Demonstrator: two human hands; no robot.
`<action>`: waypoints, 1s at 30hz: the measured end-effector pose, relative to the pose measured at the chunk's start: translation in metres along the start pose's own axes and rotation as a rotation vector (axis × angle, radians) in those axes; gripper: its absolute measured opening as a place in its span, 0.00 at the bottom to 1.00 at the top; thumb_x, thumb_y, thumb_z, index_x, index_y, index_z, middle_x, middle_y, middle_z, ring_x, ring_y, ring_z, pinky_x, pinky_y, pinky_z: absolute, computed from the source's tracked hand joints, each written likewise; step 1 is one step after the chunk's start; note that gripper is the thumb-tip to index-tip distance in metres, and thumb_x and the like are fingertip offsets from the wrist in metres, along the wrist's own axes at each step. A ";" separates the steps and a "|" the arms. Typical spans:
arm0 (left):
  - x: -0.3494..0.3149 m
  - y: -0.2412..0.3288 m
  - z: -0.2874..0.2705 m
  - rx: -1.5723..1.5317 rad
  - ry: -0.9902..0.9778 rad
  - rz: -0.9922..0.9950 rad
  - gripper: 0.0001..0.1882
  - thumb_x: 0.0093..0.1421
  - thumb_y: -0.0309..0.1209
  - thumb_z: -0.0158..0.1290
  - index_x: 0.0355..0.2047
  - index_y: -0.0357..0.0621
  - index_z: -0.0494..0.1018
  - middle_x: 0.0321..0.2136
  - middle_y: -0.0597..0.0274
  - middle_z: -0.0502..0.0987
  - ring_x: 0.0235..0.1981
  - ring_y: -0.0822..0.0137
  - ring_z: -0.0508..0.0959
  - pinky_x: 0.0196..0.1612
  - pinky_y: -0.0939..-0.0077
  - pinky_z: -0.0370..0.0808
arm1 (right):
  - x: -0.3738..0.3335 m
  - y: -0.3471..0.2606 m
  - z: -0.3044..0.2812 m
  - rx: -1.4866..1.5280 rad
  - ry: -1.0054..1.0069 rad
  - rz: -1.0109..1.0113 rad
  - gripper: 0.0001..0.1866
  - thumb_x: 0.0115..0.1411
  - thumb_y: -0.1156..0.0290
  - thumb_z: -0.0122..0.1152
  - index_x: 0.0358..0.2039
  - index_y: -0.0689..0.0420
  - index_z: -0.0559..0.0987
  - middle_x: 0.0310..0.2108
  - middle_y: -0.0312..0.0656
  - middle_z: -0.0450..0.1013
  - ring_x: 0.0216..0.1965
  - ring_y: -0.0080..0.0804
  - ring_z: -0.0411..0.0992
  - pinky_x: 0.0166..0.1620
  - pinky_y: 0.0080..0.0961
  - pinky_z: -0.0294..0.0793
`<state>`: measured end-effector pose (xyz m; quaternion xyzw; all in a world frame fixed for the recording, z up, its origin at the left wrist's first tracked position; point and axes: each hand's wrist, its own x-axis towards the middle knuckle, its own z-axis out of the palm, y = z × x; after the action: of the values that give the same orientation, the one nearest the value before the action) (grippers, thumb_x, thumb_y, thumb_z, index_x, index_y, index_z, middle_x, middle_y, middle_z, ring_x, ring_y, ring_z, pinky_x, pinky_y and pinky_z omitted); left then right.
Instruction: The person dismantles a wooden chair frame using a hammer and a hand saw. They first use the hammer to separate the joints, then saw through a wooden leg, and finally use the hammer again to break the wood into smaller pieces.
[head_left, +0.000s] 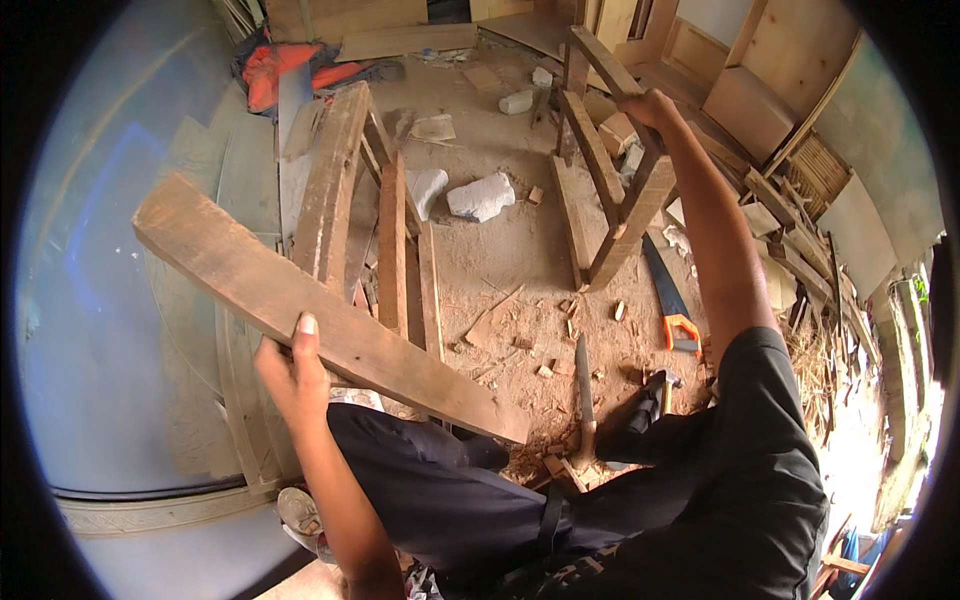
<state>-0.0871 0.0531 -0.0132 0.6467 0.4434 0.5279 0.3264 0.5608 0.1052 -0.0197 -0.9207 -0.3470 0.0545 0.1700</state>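
My left hand [295,378] is closed round the lower edge of a wide brown wooden plank [300,305], thumb pressed on its face. The plank is held up at a slant, its far end to the left and its near end above my legs. Behind it stands a wooden sawhorse [335,190], partly hidden by the plank. My right arm reaches forward to a second wooden sawhorse [600,165] on the right. My right hand [652,108] is closed on that sawhorse's top rail.
On the dusty floor lie a handsaw [682,335] with an orange handle, a hammer [669,385], a long narrow bar [584,385], wood scraps and white blocks [482,198]. Boards [800,60] lean at the back right. A bluish wall [120,330] bounds the left.
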 end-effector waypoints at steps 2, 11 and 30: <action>0.003 -0.005 0.000 -0.039 0.026 0.036 0.24 0.61 0.41 0.59 0.39 0.24 0.74 0.31 0.56 0.78 0.34 0.70 0.75 0.39 0.73 0.71 | -0.010 0.000 0.004 -0.042 0.031 -0.057 0.45 0.48 0.39 0.66 0.55 0.65 0.77 0.55 0.60 0.73 0.57 0.52 0.73 0.57 0.41 0.73; 0.002 0.004 0.000 0.001 0.008 0.056 0.25 0.60 0.42 0.60 0.38 0.24 0.75 0.31 0.56 0.79 0.33 0.70 0.75 0.39 0.72 0.72 | -0.180 -0.111 0.045 0.352 0.238 -0.693 0.21 0.63 0.59 0.63 0.50 0.61 0.77 0.47 0.55 0.77 0.47 0.53 0.77 0.49 0.42 0.78; -0.054 0.021 0.005 -0.501 -0.042 0.444 0.40 0.52 0.44 0.61 0.56 0.22 0.63 0.40 0.41 0.79 0.40 0.51 0.81 0.50 0.56 0.77 | -0.349 -0.301 0.096 1.551 -0.794 0.065 0.29 0.60 0.63 0.65 0.54 0.72 0.71 0.45 0.55 0.76 0.41 0.44 0.80 0.41 0.45 0.83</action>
<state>-0.0805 -0.0045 -0.0171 0.6379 0.1412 0.6652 0.3616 0.0906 0.1132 -0.0102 -0.4675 -0.2194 0.5972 0.6137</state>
